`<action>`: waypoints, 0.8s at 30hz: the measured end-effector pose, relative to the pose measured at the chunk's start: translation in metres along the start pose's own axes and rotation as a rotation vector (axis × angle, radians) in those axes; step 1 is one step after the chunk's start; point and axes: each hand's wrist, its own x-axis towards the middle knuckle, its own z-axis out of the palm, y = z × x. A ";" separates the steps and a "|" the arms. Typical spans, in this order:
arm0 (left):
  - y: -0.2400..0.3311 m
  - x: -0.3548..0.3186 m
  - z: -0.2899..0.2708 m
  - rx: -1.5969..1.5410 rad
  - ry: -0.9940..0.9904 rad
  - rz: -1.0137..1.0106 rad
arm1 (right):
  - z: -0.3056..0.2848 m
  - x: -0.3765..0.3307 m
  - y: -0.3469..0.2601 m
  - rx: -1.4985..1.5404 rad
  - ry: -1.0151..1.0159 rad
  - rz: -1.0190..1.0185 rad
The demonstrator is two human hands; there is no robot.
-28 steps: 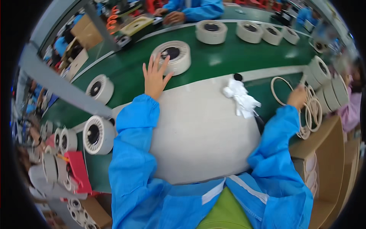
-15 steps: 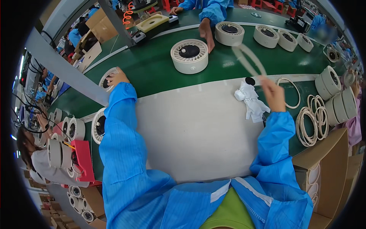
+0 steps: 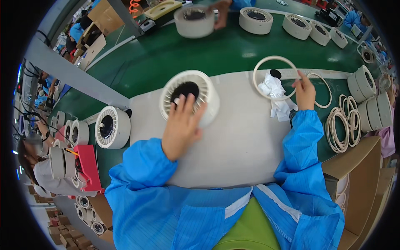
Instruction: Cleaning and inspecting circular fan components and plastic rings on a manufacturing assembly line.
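A round cream fan-like unit (image 3: 211,98) with a slotted rim and black centre stands slightly tilted at the far edge of the pale work mat (image 3: 233,154). My left hand (image 3: 182,125) lies over its face, fingers spread, across the black centre and the slots. In my right hand (image 3: 305,92) a thin cream ring (image 3: 270,58) is pinched by its right side, held up over a crumpled white cloth or glove (image 3: 273,92). A small black disc (image 3: 275,73) shows through the ring.
Another cream unit (image 3: 112,127) stands left of the mat. Loose cream rings (image 3: 336,129) lie at the right, above an open carton (image 3: 354,179). Across the green belt (image 3: 146,62), a co-worker's hand (image 3: 221,16) holds a unit. A grey post (image 3: 79,75) slants at the left.
My left hand has brought a unit from the belt at the left onto the mat. The ring has swung upright in my right hand. The co-worker's hand has moved a unit away, farther back.
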 end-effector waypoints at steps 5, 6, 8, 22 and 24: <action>0.018 -0.011 -0.004 -0.064 -0.025 0.309 | 0.006 -0.016 -0.046 0.527 -0.117 0.187; 0.013 -0.004 0.004 -0.530 0.084 0.010 | 0.014 -0.026 -0.057 0.492 -0.227 0.157; 0.003 0.006 0.017 -1.425 0.290 -0.636 | 0.039 -0.044 -0.074 0.433 -0.393 0.020; -0.013 0.016 0.014 -1.925 0.035 -0.774 | 0.095 -0.049 -0.103 -0.110 -0.377 -0.408; -0.015 0.017 0.015 -1.922 0.025 -0.770 | 0.101 -0.045 -0.104 -0.130 -0.378 -0.440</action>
